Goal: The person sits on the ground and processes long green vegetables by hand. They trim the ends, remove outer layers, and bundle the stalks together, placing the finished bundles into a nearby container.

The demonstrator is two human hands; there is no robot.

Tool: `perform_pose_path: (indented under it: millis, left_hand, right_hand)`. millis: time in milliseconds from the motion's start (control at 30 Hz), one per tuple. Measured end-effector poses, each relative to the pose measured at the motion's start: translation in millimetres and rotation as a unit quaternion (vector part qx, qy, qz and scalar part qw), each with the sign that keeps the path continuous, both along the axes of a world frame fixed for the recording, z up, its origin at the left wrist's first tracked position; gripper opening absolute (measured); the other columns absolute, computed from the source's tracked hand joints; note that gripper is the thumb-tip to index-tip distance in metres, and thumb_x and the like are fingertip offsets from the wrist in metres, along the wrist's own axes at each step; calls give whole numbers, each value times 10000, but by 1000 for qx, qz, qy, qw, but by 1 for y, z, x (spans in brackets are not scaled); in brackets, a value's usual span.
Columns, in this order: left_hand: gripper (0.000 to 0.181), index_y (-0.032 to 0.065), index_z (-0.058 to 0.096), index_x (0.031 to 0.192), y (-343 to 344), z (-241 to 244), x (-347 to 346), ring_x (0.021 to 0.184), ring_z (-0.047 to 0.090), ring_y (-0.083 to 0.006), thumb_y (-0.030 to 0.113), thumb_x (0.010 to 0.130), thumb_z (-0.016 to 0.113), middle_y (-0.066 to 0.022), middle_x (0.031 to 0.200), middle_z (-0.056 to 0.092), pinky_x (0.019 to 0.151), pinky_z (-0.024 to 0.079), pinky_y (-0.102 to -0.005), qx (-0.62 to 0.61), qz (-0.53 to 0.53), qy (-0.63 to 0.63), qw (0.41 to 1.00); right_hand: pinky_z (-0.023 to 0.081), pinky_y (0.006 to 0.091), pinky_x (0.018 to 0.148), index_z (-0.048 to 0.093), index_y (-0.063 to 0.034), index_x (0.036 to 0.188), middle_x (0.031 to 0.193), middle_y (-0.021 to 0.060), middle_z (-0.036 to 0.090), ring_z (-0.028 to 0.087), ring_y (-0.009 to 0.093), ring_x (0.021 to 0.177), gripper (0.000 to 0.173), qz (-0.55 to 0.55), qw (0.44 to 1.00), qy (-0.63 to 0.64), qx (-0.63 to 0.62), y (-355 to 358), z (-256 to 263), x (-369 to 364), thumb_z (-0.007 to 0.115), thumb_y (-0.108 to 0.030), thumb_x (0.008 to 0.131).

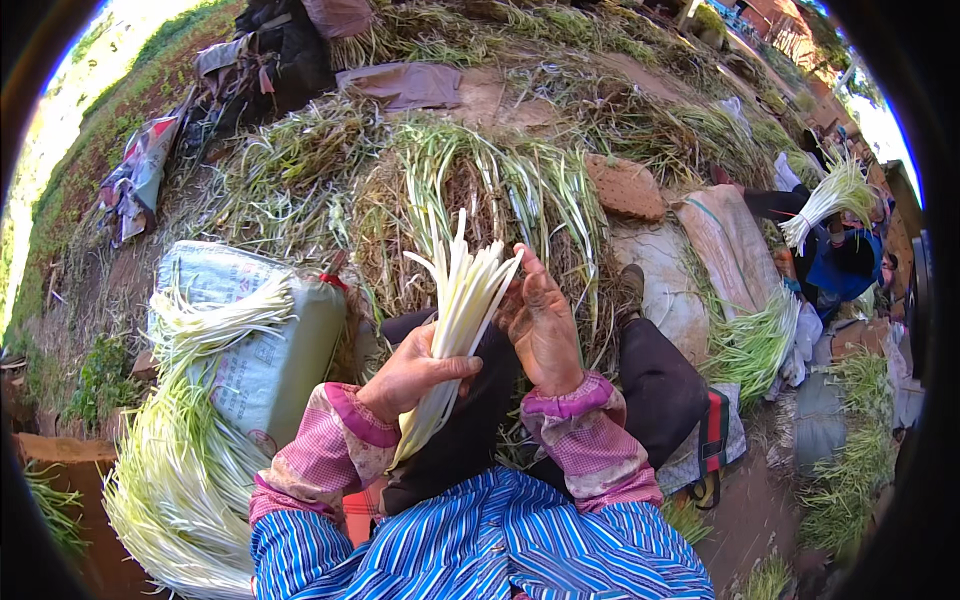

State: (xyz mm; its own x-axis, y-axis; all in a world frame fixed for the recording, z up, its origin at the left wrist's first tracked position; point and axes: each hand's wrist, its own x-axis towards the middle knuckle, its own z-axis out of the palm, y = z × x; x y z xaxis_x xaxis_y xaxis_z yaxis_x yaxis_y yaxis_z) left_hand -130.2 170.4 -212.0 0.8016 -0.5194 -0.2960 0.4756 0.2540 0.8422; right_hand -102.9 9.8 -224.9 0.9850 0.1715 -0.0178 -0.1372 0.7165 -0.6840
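Observation:
My left hand [420,369] is closed around a bundle of pale white-yellow stalks [463,300], which look like blanched garlic chives, their ends fanning upward. Close to the right of those ends my right hand [541,322] is raised with its fingers apart, palm turned toward the bundle. Beyond both hands lies a mound of green and white leafy stalks [487,172] with dry brown matter. On the left, a stuffed light-blue woven sack [292,375] carries a small heap of pale stalks [225,315], and a larger pile of long pale stalks [180,480] spreads beside it.
A brick-like block [625,187] and a woven sack [731,247] lie at the right, near green stalks [757,349]. Farther right sits another person [840,255] beside a tied pale bundle [829,199]. Black-and-red strap [713,435] lies by my knee. A brown cloth [405,84] lies ahead.

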Motion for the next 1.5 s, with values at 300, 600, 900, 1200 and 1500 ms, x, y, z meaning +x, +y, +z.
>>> perform_pose_path:
  millis: [300,600,900,1200,1500]
  left_hand:
    - [372,17,477,1077,-2,-27,25,778,570,-148,49,731,609,-86,913,573,694,474,-284,2,33,28,999]
    - [412,19,470,1088,-37,-23,17,816,540,-106,58,715,639,-51,911,573,713,442,-239,54,33,-87,994]
    - [550,-5,394,1179,-36,-31,-2,949,458,-112,201,738,651,-53,1069,495,827,373,-255,49,54,-178,981]
    - [263,-7,508,1008,-33,-38,-8,810,473,-49,193,838,524,-12,904,548,737,384,-198,22,167,-98,981]
    - [191,7,512,970,-35,-47,-5,757,503,-49,117,817,546,-1,854,566,713,411,-197,23,254,-101,962]
  right_hand:
    - [467,425,762,500,-98,1038,906,97,585,564,245,885,205,-72,968,155,185,-21,-29,22,479,-99,834]
    - [373,144,527,338,-23,1225,918,20,529,475,45,693,642,-36,997,20,-66,-16,-26,-1,577,-398,762]
    - [396,236,803,310,-7,1219,1009,50,475,474,109,905,643,-131,967,-28,-218,1,-9,-9,681,-84,699]
    - [417,229,738,427,-29,1098,869,23,500,512,101,786,385,-119,991,31,-58,4,-8,-17,533,17,731]
    - [455,269,664,419,-41,1032,771,59,521,531,148,692,279,-135,988,48,52,4,-29,-16,531,-35,777]
